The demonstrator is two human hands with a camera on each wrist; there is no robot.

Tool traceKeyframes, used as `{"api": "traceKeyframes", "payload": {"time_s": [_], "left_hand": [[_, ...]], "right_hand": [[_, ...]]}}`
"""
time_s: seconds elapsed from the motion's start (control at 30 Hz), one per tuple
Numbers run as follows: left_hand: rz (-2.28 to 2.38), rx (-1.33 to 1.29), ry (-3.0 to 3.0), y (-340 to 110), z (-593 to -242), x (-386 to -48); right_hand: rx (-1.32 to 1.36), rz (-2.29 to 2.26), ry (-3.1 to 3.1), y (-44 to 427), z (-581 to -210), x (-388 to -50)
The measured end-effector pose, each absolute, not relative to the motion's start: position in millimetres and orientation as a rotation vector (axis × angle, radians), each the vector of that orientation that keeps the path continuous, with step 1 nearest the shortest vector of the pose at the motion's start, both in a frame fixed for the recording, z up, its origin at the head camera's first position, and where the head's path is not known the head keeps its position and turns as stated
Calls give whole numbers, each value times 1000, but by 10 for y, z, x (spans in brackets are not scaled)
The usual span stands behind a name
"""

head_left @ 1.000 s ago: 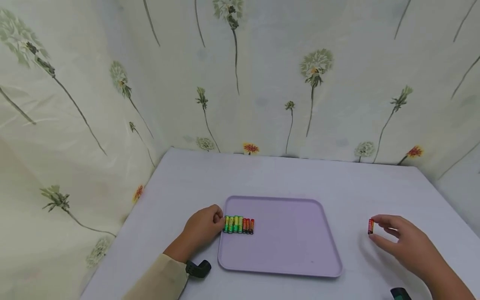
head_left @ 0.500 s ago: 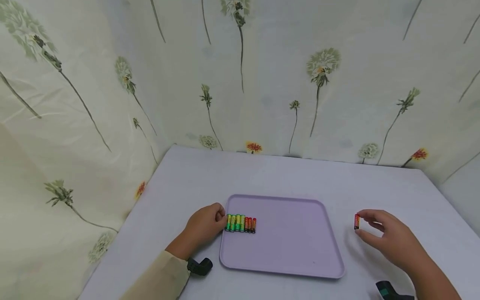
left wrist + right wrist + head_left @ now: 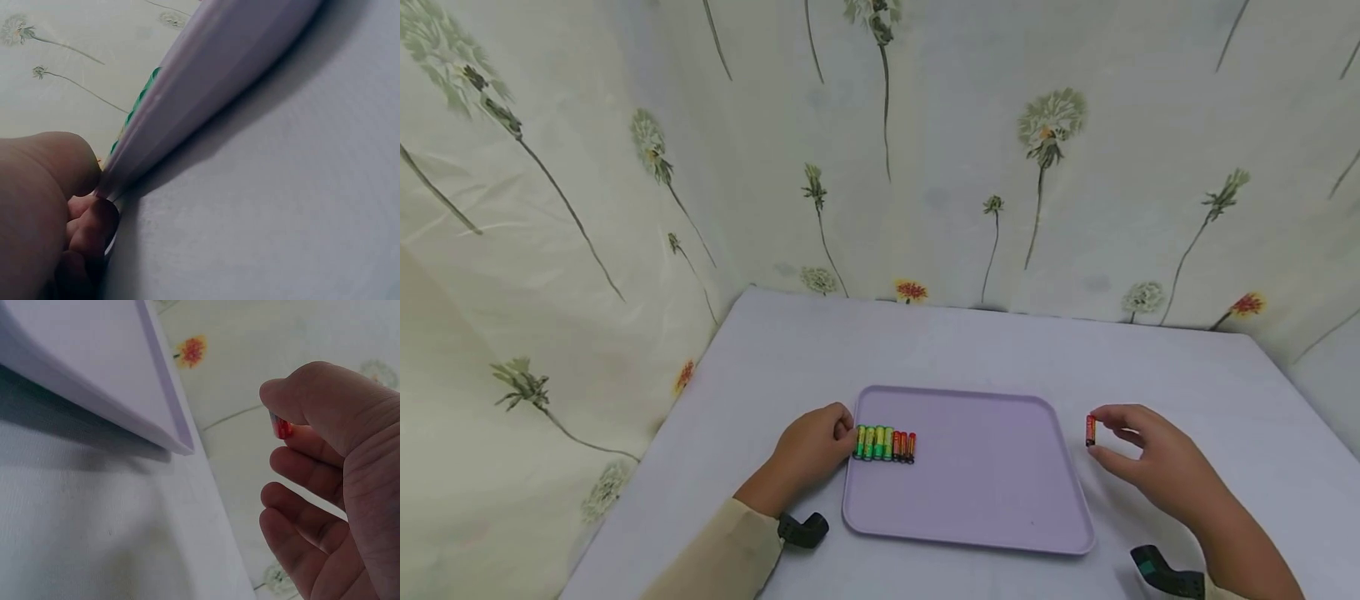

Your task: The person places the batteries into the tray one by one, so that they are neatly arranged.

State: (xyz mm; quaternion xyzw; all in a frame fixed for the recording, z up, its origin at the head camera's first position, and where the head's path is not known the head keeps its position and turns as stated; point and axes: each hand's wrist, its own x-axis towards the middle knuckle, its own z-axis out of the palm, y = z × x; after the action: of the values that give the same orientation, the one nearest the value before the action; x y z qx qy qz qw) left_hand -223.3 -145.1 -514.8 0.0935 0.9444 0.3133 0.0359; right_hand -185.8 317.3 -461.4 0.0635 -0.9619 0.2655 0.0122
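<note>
A small red battery [image 3: 1091, 431] is pinched upright between the thumb and a finger of my right hand [image 3: 1150, 454], held above the table just right of the tray. In the right wrist view the thumb covers most of the red battery [image 3: 281, 427]. My left hand [image 3: 812, 446] grips the left rim of the lilac tray [image 3: 977, 500]; in the left wrist view, the thumb lies at the tray rim [image 3: 156, 119] with curled fingers beneath. Beside that hand, several green batteries [image 3: 874, 442] and 3 red batteries [image 3: 904, 447] lie in one row on the tray.
A white cloth covers the table [image 3: 970, 337]. Flower-printed fabric [image 3: 940, 167] hangs behind and to the left of it. Black wrist cameras sit below the left wrist [image 3: 803, 530] and the right wrist [image 3: 1165, 573].
My right hand has moved left toward the tray, carrying the red battery. The left hand stays at the tray's rim, and the row of batteries lies as before.
</note>
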Motion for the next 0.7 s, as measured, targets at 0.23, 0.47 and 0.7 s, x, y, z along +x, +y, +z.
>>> {"api": "traceKeyframes", "payload": {"time_s": [0.23, 0.47, 0.7], "left_hand": [[963, 286, 2894, -1456, -5140, -2231], [962, 280, 2900, -1459, -5125, -2238], [961, 272, 2889, -1451, -5115, -2222]], "right_hand": [[279, 858, -2947, 3072, -4576, -1935], [340, 899, -2949, 2901, -4549, -2030], [416, 934, -2928, 2747, -4564, -2093]]}}
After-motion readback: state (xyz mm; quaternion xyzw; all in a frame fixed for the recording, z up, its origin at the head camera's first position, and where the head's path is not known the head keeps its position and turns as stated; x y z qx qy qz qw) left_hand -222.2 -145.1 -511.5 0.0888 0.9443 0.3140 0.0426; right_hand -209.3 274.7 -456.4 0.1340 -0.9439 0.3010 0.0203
